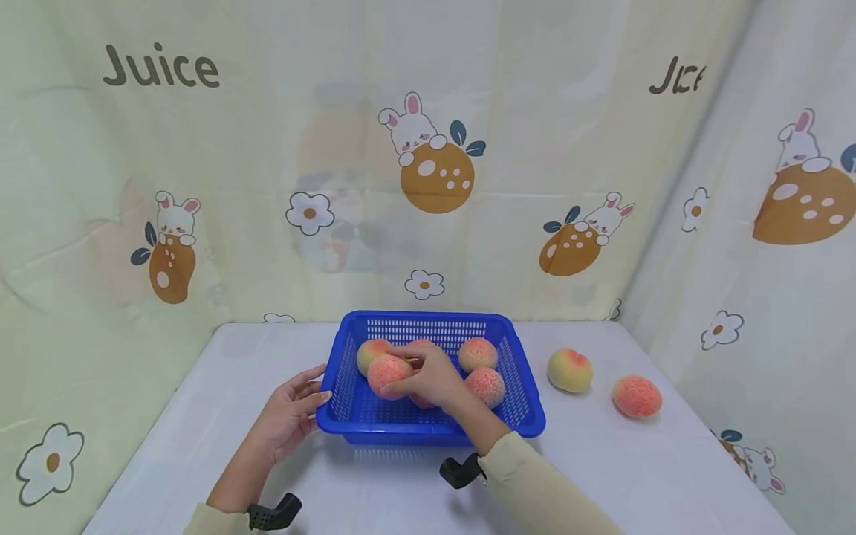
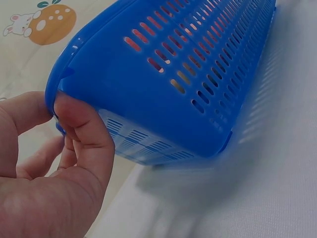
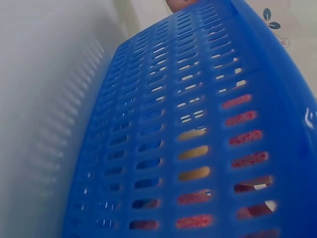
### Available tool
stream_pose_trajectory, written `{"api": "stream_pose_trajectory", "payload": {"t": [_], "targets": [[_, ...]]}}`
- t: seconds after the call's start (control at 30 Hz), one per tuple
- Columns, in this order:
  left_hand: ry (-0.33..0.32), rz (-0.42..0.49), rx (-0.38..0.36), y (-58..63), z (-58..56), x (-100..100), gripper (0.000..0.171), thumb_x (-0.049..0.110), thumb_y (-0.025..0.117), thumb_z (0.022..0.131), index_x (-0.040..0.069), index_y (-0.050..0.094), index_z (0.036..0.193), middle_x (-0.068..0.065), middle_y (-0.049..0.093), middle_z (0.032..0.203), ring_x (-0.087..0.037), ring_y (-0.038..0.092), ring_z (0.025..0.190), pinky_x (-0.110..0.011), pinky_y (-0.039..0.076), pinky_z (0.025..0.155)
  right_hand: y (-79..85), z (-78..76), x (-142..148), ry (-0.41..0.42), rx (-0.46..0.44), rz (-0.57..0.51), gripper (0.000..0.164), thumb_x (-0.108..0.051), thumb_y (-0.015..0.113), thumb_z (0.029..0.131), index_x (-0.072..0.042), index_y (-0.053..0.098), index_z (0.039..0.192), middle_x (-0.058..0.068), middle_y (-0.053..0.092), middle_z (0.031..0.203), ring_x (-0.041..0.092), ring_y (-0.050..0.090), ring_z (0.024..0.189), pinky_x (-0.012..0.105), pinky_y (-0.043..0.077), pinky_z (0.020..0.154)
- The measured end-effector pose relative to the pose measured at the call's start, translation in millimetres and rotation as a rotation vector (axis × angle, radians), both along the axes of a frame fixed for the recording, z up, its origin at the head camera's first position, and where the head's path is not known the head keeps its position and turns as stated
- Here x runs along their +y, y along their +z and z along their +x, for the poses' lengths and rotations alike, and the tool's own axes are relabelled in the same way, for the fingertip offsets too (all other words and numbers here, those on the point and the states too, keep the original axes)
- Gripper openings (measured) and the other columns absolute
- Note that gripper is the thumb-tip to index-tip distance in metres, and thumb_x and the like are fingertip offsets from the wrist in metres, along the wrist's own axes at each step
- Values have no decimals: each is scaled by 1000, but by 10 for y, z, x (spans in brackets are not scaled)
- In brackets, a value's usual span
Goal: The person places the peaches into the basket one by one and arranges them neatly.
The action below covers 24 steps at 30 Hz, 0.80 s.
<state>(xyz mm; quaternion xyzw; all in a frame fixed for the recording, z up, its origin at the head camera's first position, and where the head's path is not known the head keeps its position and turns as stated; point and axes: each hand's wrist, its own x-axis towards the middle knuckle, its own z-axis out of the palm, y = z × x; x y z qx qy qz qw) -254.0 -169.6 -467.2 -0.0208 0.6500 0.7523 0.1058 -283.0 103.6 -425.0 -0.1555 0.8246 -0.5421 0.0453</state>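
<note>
A blue plastic basket point(image 1: 428, 429) with slotted walls holds several peaches. My left hand point(image 1: 290, 416) pinches its left rim between thumb and fingers, seen close in the left wrist view point(image 2: 74, 158). Inside the basket, my right hand point(image 1: 433, 377) grips a pink peach point(image 1: 389, 375) towards the left side. Behind that peach lies a yellow-pink peach point(image 1: 371, 355). Two speckled peaches, one at the back point(image 1: 478, 354) and one nearer point(image 1: 486, 386), sit at the right. Other peaches are partly hidden by my right hand. The basket wall point(image 3: 163, 134) fills the right wrist view.
To the right of the basket, a yellow peach point(image 1: 570, 370) and a pink peach point(image 1: 637, 396) lie on the white tabletop point(image 1: 582, 468). A curtain point(image 1: 508, 245) printed with rabbits and flowers hangs behind the table and along its sides.
</note>
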Motion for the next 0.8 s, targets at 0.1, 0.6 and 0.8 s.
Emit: {"api": "stream_pose_trajectory", "payload": {"t": [0.1, 0.6, 0.8], "targets": [[3, -1, -2, -6, -1, 0, 67, 17, 70, 98, 16, 38, 158, -19, 52, 149, -25, 69, 115, -36, 61, 93, 20, -22, -38, 0, -6, 13, 66, -18, 93, 75, -17, 68, 136, 3, 68, 126, 20, 64, 107, 39, 58, 93], [17, -7, -3, -14, -1, 10, 66, 16, 70, 98, 17, 40, 157, -18, 55, 145, -26, 70, 114, -36, 61, 92, -6, -138, -250, -60, -52, 55, 66, -18, 95, 71, -26, 71, 132, 0, 73, 119, 20, 60, 107, 39, 57, 94], [17, -4, -4, -8, -2, 11, 66, 16, 71, 97, 17, 41, 156, -17, 57, 141, -26, 70, 113, -36, 62, 92, -36, -171, -305, -51, -111, 34, 64, -9, 92, 73, -23, 71, 131, 3, 71, 127, 22, 63, 111, 42, 58, 98]]}}
